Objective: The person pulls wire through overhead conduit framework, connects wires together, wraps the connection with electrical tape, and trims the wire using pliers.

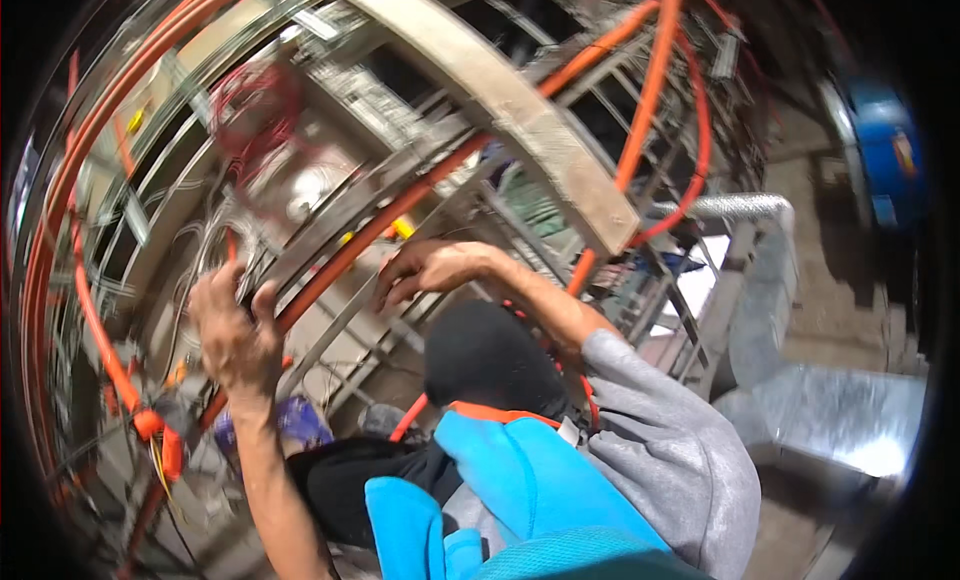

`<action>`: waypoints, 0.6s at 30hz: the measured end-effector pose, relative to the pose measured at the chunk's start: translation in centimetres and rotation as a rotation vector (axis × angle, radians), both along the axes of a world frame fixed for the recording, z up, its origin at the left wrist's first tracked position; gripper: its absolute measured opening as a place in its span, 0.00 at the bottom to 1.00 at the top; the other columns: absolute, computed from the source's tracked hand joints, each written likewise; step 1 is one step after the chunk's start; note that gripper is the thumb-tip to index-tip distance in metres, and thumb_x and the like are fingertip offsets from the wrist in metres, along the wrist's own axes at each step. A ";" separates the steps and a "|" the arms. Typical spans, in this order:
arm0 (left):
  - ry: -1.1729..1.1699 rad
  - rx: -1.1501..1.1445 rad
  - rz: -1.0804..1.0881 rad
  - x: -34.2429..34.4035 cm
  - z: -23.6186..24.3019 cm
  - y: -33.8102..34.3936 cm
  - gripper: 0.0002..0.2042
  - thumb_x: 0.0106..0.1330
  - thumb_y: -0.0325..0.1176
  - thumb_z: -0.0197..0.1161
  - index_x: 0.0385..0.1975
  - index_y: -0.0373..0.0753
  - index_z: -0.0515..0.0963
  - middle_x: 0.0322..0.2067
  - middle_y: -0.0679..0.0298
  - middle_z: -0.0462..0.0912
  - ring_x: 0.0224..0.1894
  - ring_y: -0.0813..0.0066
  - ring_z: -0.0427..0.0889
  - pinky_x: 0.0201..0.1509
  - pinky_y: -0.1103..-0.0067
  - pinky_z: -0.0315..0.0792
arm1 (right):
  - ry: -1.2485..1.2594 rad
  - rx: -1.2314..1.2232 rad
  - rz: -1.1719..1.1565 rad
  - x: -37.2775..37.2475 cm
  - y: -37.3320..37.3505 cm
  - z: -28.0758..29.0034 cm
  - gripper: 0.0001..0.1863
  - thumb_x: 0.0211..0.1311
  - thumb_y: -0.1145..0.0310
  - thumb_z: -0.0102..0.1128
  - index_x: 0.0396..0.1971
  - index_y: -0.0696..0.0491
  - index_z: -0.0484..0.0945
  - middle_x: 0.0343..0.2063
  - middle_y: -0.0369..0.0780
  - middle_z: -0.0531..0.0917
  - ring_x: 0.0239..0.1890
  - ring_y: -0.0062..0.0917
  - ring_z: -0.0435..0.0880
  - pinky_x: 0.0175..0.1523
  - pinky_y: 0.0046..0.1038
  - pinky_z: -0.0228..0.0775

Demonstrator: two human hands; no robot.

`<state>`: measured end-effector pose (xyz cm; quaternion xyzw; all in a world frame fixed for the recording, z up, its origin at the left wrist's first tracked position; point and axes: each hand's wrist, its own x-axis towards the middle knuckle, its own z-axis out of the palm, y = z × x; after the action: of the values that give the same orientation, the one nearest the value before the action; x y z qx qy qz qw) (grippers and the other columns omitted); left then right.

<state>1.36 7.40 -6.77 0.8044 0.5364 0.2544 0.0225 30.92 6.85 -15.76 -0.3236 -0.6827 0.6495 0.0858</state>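
Loosely bent, parted fingers of my left hand (pixel 230 335) are raised beside a metal bar (pixel 300 245) with an orange conduit (pixel 398 205) along it; I cannot tell whether they touch it. My right hand (pixel 430 272) hangs with curved, open fingers just below that conduit, nothing visible in its grip. Behind the hands, metal grid framing (pixel 345 320) crosses over coiled pale cables. A blurred red wire bundle (pixel 255 110) is farther up, and a small orange fitting (pixel 150 420) on a conduit is left of my left hand.
A wide beige beam (pixel 560 170) arches across the upper middle, among several looping orange conduits (pixel 645 100). A silver duct (pixel 820 410) runs down the right, below a blue cylindrical object (pixel 885 155). A purple package (pixel 290 425) lies low, behind my left forearm. Much of the picture is blurred.
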 end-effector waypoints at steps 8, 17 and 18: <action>-0.060 0.105 -0.111 0.8 1.8 -0.6 0.16 0.73 0.44 0.59 0.45 0.36 0.75 0.39 0.55 0.77 0.45 0.55 0.76 0.51 0.64 0.69 | 0.264 0.320 -0.476 4.4 -8.3 16.3 0.10 0.64 0.77 0.61 0.42 0.52 0.86 0.36 0.37 0.80 0.43 0.26 0.80 0.50 0.28 0.70; -0.157 0.058 -0.191 2.4 2.6 -0.4 0.17 0.68 0.40 0.65 0.50 0.38 0.76 0.45 0.55 0.78 0.50 0.56 0.77 0.56 0.64 0.70 | 0.994 0.079 -0.658 -0.1 -7.8 22.1 0.12 0.73 0.74 0.55 0.51 0.62 0.78 0.32 0.34 0.75 0.29 0.12 0.69 0.31 0.16 0.60; -0.202 0.079 -0.239 2.1 3.3 -0.9 0.19 0.64 0.38 0.69 0.52 0.38 0.76 0.47 0.55 0.79 0.52 0.55 0.77 0.58 0.64 0.70 | 1.078 -0.046 -0.610 -2.0 -7.0 22.1 0.13 0.74 0.72 0.54 0.53 0.62 0.75 0.32 0.33 0.74 0.28 0.12 0.68 0.30 0.16 0.60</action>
<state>3.49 6.45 -3.46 0.8332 0.4213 0.3503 0.0747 28.96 -0.14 6.31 -0.1325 -0.4057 0.6825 0.5934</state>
